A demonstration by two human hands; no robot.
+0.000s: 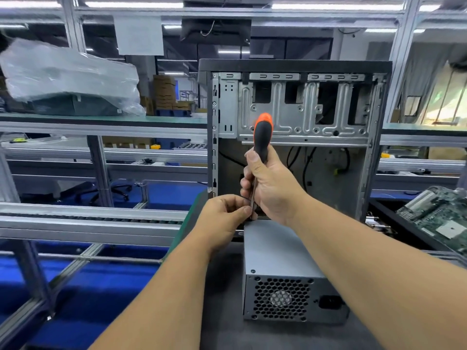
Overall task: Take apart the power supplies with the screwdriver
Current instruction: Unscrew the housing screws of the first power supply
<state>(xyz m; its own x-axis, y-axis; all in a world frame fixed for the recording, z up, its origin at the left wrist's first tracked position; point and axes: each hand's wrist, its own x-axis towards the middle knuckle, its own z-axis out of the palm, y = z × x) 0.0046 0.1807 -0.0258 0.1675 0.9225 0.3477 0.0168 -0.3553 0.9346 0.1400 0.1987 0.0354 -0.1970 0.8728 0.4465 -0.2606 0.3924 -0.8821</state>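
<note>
Dark bench (222,311), assembly line behind. R hand (270,188) grips screwdriver (261,137) upright; L hand (225,215) pinches shaft near tip at far top edge of power supply (278,274). PSU likely rigid, heavy steel; hold by sides, avoid fan grille. PC case (293,127) behind.

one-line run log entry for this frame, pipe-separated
step: unscrewing | right hand: grips screwdriver upright | left hand: pinches shaft low | tip: far top edge of power supply | behind: open PC case

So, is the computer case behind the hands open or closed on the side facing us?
Open. The computer case has no side panel here: its bare metal drive bracket and loose black cables show inside.
</note>
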